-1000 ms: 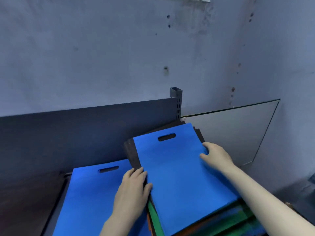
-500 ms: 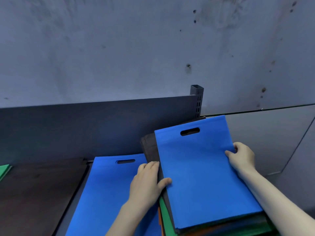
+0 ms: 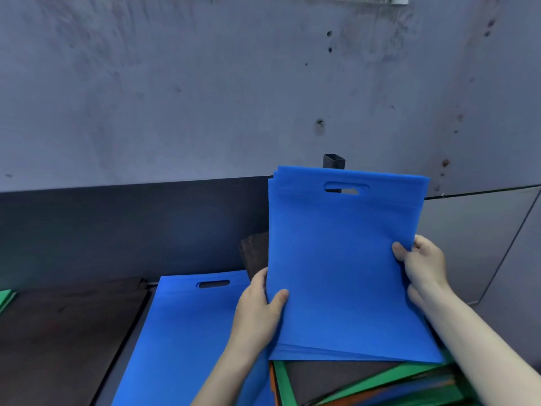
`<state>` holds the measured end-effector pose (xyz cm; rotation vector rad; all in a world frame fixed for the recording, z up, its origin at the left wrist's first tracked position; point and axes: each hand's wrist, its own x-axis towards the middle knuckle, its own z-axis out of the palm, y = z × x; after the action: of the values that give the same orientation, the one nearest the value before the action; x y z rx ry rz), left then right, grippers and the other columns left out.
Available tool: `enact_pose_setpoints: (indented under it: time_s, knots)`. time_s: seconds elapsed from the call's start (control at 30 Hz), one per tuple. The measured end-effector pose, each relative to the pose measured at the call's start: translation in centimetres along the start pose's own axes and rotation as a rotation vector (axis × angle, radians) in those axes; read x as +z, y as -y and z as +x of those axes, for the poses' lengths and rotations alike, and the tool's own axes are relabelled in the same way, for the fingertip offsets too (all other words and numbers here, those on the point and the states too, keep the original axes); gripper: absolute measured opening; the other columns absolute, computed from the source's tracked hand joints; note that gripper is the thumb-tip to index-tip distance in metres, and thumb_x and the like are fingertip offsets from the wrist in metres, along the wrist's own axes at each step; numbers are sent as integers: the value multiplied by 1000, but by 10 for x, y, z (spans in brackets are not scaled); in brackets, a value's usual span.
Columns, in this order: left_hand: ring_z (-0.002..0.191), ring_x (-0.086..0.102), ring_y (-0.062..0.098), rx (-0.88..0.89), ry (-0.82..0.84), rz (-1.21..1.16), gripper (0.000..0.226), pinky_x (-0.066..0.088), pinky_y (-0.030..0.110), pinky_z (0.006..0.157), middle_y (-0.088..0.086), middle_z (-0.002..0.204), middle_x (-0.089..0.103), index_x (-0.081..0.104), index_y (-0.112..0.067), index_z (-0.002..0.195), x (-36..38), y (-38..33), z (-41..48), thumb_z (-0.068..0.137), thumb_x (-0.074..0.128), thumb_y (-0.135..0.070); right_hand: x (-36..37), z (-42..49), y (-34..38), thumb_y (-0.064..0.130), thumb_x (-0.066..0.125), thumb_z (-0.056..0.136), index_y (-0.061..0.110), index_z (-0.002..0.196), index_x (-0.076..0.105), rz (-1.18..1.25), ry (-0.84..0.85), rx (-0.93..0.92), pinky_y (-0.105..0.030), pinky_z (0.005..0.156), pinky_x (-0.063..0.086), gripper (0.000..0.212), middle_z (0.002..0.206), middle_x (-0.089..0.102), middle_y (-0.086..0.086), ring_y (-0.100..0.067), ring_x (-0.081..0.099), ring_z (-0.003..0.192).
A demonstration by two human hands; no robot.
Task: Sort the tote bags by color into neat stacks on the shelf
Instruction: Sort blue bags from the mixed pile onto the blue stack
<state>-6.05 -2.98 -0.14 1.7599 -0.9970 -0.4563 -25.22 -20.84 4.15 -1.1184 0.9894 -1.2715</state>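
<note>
Item — bundle of blue tote bags (image 3: 336, 268), tilted up above the mixed pile (image 3: 351, 382). Your left hand (image 3: 259, 312) is closed on its left edge, thumb on the front; your right hand (image 3: 424, 268) is closed on the right edge. Beside it — flat blue stack (image 3: 181, 332) on the shelf (image 3: 58, 332).

Both forearms are bare, with no sleeves, gloves, rings or watch on the left hand (image 3: 257, 309) or right hand (image 3: 424, 268).

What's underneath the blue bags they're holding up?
Under the lifted blue bags lies a mixed pile: a dark brown bag on top, with green and orange edges showing. Anything deeper is covered.
</note>
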Motion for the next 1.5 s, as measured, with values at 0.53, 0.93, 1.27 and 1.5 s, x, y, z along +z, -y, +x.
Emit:
enact_pose_setpoints:
  time_s: [0.53,0.93,1.27,1.5]
  knots:
    - [91,70,13,-216,-120,-380,19,55,30,74,-6,101,73,63,-22,106,-29,-2,-22,88,64,-15,6,-44,-22,-8,45,93,10,97,65,-102,302,73,-29,57,58,27,86,74,-6,-20,72,73]
    - [76,59,18,-200,-473,-23,15,52,44,62,-4,79,63,58,-17,83,-38,15,-70,95,49,-16,21,-80,-26,-6,45,93,28,98,66,-206,537,-61,-45,86,56,41,100,73,7,-16,69,97]
    - [63,56,19,-206,-644,56,24,43,35,55,0,73,67,65,-24,83,-117,34,-112,97,48,-15,70,-128,-29,-3,48,93,24,108,63,-239,784,33,-43,83,57,34,104,73,4,-16,70,96]
    - [78,67,21,-197,-652,-151,25,47,36,66,0,85,73,67,-20,89,-169,38,-129,99,46,-11,110,-157,-24,-7,52,89,16,103,63,-238,833,29,-35,68,59,29,90,75,-2,-18,73,81]
